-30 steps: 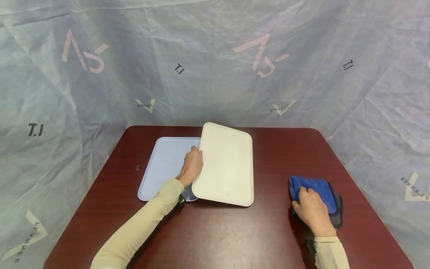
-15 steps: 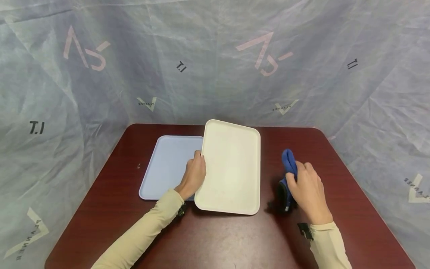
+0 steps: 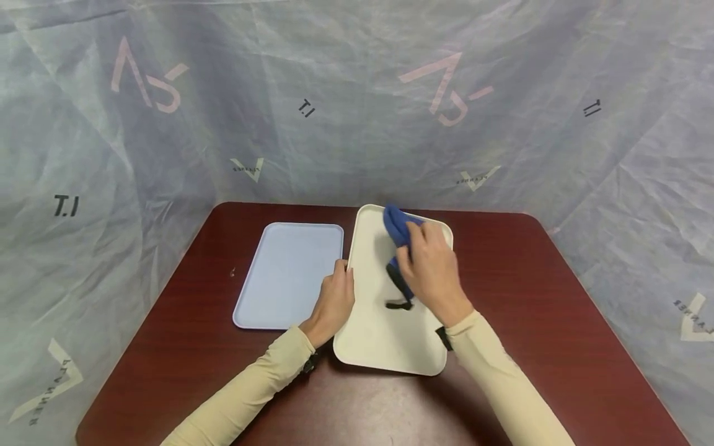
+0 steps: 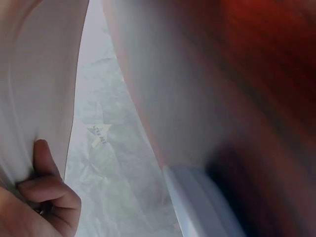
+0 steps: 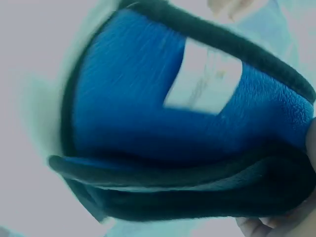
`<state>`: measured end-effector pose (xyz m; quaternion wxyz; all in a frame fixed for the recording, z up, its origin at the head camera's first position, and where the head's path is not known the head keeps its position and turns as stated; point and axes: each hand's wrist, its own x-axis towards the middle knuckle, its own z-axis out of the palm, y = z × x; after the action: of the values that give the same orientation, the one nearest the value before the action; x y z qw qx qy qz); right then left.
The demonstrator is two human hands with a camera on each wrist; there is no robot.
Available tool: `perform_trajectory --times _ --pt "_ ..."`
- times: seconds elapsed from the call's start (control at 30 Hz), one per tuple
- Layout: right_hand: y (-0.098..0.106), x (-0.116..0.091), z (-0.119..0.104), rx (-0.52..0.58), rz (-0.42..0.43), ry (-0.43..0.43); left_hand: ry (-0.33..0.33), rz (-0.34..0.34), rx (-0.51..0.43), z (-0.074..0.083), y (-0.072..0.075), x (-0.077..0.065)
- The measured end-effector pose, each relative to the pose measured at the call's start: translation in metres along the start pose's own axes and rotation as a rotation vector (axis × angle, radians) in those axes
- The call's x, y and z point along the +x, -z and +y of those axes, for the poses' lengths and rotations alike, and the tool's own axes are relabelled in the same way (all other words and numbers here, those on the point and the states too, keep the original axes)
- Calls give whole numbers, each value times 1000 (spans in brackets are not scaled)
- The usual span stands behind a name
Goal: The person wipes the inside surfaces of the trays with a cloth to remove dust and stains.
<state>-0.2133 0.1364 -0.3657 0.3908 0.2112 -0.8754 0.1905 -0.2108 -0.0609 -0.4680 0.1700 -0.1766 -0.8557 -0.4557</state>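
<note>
By its left edge, a cream tray [image 3: 368, 334] is gripped in my left hand [image 3: 333, 300], tilted a little above the table. The left wrist view shows the fingers [image 4: 57, 197] curled at the underside of the tray [image 4: 42, 89]. My right hand [image 3: 432, 269] holds a folded blue cloth [image 3: 397, 226] with dark edging over the tray's upper half; whether the cloth touches the surface I cannot tell. Close up in the right wrist view, the cloth [image 5: 123, 89] shows a white label, and part of the right hand appears at the right edge.
A light blue tray [image 3: 290, 272] lies flat on the dark red table [image 3: 530, 297], left of the cream one. Grey printed sheeting [image 3: 357, 142] hangs behind the table and along both sides.
From the table's right side, my right hand has lifted the blue cloth and carried it left over the cream tray. My left hand has shifted that tray right and nearer, off the blue tray.
</note>
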Motion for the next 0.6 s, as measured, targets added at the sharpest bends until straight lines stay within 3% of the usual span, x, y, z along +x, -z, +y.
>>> perform_trajectory --times 0.23,0.6 --pt "-41 11 -18 -43 -73 125 -76 29 7 3 -2 -5" --pt "-62 6 -29 -96 -307 121 -76 16 -13 0 1 -6"
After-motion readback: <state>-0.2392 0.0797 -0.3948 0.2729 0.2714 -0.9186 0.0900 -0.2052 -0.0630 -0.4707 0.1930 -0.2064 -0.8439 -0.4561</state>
